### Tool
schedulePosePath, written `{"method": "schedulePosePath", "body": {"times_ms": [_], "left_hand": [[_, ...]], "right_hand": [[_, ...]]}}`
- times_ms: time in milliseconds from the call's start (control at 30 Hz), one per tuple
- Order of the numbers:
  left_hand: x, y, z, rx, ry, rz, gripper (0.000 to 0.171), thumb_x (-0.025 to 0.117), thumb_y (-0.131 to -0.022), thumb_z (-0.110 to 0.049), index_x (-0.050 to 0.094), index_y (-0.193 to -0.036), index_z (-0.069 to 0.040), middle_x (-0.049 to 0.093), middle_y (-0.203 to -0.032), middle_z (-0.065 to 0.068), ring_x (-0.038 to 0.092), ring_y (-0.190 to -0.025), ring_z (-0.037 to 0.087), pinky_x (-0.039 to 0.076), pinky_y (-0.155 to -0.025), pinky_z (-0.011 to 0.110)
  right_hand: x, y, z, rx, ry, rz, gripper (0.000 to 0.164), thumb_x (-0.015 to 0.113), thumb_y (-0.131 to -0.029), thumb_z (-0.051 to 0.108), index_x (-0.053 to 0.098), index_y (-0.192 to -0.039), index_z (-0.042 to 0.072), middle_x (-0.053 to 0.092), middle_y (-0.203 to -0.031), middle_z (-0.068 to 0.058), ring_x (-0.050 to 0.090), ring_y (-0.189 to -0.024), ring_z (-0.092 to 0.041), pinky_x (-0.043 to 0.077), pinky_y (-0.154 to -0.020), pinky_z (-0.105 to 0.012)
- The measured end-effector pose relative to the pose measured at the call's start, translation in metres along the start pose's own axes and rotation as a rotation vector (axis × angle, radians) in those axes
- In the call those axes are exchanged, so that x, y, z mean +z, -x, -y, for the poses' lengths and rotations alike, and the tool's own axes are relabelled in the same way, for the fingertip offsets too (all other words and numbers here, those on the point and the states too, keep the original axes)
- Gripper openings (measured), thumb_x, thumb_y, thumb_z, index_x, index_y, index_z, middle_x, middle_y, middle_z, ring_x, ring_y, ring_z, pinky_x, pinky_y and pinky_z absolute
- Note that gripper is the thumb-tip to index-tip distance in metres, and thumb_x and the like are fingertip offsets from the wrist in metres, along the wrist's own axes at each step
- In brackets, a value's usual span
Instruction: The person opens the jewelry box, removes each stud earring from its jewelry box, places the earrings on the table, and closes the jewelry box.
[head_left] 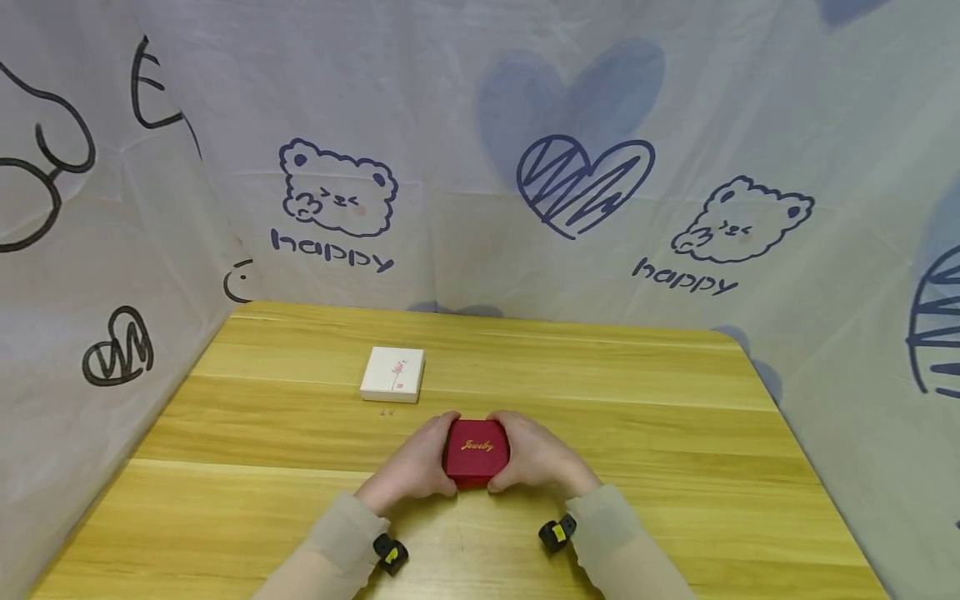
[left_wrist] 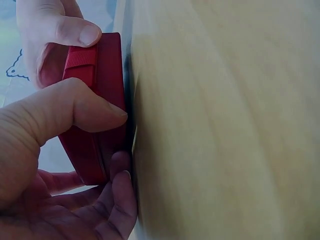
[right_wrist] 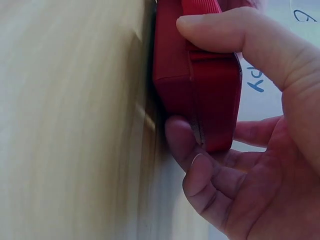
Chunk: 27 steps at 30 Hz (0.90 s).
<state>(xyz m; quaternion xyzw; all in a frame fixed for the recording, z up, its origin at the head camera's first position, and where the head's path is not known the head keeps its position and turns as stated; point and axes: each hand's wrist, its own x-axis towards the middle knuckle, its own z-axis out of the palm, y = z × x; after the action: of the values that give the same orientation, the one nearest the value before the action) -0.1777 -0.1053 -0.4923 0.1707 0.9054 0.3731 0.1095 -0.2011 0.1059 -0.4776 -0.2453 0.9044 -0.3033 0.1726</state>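
A red jewelry box [head_left: 477, 450] with gold "Jewelry" lettering on its lid is at the middle of the wooden table. From the left side my left hand [head_left: 422, 462] grips it, thumb on the near face and fingers curled round the side. My right hand [head_left: 536, 454] holds the opposite side in the same way. Both wrist views show a ribbed red ribbon [left_wrist: 81, 57] across the near face, between the two thumbs. In the right wrist view, the lid and base meet along a thin seam, and the fingertips [right_wrist: 181, 137] reach beneath the box's corner.
A flat white box [head_left: 392, 375] with a pink flower print lies farther back and to the left. Two tiny objects [head_left: 386, 412], too small to identify, lie just in front of it. White cloth [head_left: 465, 225] with blue drawings hangs behind and beside the wooden table [head_left: 637, 400].
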Motion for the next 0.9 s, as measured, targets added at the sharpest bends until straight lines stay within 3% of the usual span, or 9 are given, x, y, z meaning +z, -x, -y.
{"method": "schedulePosePath", "body": {"times_ms": [467, 900], "left_hand": [[-0.0027, -0.0041, 0.0086, 0.019, 0.010, -0.012, 0.107, 0.090, -0.053, 0.001, 0.033, -0.144, 0.007, 0.055, -0.123, 0.017, 0.055, -0.104, 0.027, 0.045, -0.093, 0.046], [-0.0014, -0.0017, 0.0044, -0.007, 0.037, -0.005, 0.107, 0.090, -0.055, 0.002, 0.032, -0.144, 0.009, 0.052, -0.128, 0.021, 0.053, -0.111, 0.031, 0.042, -0.099, 0.048]], "right_hand": [[0.0040, 0.0007, -0.0003, -0.058, -0.006, -0.055, 0.087, 0.092, -0.060, 0.018, 0.047, -0.134, 0.003, 0.058, -0.115, -0.003, 0.055, -0.099, -0.018, 0.046, -0.090, -0.041], [-0.0014, -0.0015, -0.0016, -0.030, 0.020, 0.006, 0.085, 0.090, -0.064, 0.023, 0.047, -0.135, 0.003, 0.058, -0.112, 0.001, 0.055, -0.093, -0.014, 0.048, -0.085, -0.036]]}}
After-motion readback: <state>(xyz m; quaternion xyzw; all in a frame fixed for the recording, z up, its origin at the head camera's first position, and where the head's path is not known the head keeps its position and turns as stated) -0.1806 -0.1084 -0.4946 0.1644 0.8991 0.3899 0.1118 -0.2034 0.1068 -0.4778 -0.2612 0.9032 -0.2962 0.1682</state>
